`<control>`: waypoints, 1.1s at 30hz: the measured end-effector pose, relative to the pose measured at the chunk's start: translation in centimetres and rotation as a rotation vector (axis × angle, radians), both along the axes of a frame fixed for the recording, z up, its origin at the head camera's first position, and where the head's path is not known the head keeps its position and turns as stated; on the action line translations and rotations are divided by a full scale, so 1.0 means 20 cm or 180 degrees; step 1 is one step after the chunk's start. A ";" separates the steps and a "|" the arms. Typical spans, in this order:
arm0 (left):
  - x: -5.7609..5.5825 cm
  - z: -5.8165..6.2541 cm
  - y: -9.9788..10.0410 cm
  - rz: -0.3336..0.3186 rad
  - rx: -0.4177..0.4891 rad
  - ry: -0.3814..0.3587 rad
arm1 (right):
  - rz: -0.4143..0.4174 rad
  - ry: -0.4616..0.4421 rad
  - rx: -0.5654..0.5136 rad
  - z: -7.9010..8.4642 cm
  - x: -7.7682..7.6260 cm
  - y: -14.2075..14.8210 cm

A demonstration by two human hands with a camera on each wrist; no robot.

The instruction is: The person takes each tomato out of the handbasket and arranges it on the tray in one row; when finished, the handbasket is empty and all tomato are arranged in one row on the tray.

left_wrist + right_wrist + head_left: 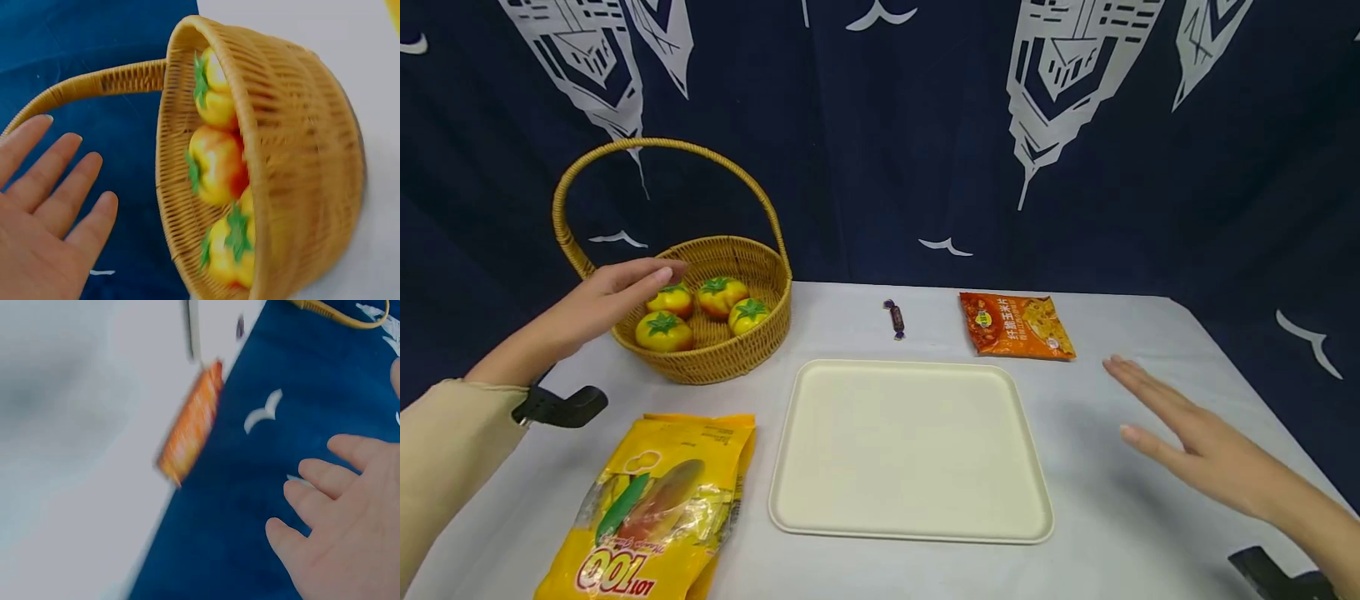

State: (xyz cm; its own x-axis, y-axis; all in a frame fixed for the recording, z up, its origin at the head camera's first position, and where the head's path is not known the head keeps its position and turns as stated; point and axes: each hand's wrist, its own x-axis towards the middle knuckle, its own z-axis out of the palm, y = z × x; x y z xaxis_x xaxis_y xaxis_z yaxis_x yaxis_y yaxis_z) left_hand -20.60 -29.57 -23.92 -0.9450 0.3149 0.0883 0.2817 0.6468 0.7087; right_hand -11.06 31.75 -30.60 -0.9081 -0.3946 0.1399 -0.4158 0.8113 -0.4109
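My left hand [617, 304] hovers at the near left side of a wicker basket [730, 362], fingers extended and holding nothing. Several yellow-red tomato-like fruits [664, 332] with green tops lie in the basket; in the left wrist view the fruits [215, 165] show past the rim, and the left hand [50, 206] is spread apart from them. On the right, my right hand [1195, 442] is held above the table with straight fingers, nothing in it. Nearest to it lies an orange snack packet [1018, 327], also visible as a blurred packet [190, 425] beyond the right hand [344, 519].
A cream rectangular tray [910, 450] lies mid-table. Behind it is a small dark wrapped candy [895, 319]. A yellow bag with a mango picture [655, 508] lies at the front left. The white tablecloth [1112, 533] meets a dark blue curtain [887, 167] at the back.
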 end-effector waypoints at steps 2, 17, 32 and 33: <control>-0.05 -0.02 0.02 0.0090 0.0059 -0.0086 | 0.0058 -0.0018 -0.0134 -0.08 0.04 -0.04; -0.26 -0.18 0.07 -0.0026 0.0232 -0.1171 | -0.0025 -0.1144 -0.0139 -0.35 0.19 -0.23; -0.30 -0.25 0.08 -0.0086 -0.0051 -0.1451 | -0.0163 -0.0638 0.0080 -0.39 0.21 -0.27; -0.31 -0.25 0.09 -0.0084 -0.0165 -0.1494 | -0.0179 -0.0674 0.0065 -0.39 0.21 -0.27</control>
